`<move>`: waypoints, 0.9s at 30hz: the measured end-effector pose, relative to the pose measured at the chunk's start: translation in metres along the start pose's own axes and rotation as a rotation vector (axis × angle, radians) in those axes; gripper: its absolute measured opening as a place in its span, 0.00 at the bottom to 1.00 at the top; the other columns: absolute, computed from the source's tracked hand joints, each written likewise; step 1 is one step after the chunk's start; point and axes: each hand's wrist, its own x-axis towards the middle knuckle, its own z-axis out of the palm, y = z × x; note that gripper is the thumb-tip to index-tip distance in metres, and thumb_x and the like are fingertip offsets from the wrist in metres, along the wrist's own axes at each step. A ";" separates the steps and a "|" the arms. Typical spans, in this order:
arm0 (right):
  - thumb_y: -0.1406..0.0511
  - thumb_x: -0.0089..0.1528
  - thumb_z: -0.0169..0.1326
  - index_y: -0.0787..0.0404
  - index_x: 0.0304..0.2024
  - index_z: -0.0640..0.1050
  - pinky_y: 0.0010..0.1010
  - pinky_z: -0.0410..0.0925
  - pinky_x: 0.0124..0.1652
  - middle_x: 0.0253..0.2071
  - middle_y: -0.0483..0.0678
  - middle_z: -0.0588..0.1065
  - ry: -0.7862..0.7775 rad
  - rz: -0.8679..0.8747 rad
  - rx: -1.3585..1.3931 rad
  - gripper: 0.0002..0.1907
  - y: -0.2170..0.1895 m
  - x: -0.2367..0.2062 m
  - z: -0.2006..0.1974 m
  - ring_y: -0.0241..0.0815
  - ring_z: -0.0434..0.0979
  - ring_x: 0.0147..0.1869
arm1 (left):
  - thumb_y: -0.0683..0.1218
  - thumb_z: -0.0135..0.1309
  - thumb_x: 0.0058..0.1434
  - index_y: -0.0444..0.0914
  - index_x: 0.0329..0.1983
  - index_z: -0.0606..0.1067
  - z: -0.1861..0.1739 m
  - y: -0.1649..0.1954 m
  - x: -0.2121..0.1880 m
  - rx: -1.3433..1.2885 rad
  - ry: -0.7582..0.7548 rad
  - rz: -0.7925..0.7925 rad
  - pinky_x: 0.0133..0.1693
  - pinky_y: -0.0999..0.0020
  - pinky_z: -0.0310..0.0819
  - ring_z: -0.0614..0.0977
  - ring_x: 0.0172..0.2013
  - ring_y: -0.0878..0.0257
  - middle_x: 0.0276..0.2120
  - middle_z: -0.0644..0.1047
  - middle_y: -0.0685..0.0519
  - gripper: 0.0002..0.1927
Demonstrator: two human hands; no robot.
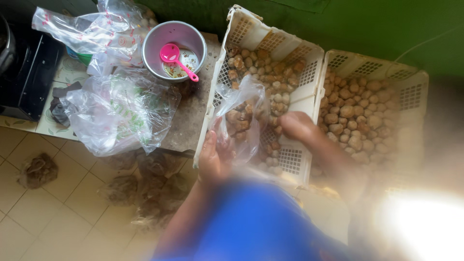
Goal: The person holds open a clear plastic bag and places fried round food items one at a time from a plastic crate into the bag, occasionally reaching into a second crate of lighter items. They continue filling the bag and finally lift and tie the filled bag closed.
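My left hand (212, 157) grips a clear plastic bag (241, 116) partly filled with small brown lumps, held over the left white crate (251, 29). That crate holds many of the same brown lumps (273, 79). Inside the crate, my right hand (297, 126) is closed among the lumps close beside the bag; what it holds is hidden by blur. A second white crate (411, 82) to the right is full of brown lumps (355, 118).
A metal bowl (193, 41) with a pink ladle (176, 58) sits on a low stone slab. Several clear plastic bags (118, 108) lie left of it. A black object (21, 72) is at the far left. Brown fibrous clumps (38, 169) lie on the tiled floor.
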 end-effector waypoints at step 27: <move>0.61 0.66 0.53 0.57 0.51 0.75 0.26 0.74 0.42 0.43 0.44 0.81 0.059 -0.571 0.673 0.12 -0.048 -0.058 -0.034 0.35 0.80 0.44 | 0.50 0.32 0.74 0.40 0.74 0.61 0.015 0.012 0.000 -0.115 0.157 -0.130 0.33 0.76 0.63 0.68 0.30 0.68 0.31 0.70 0.56 0.27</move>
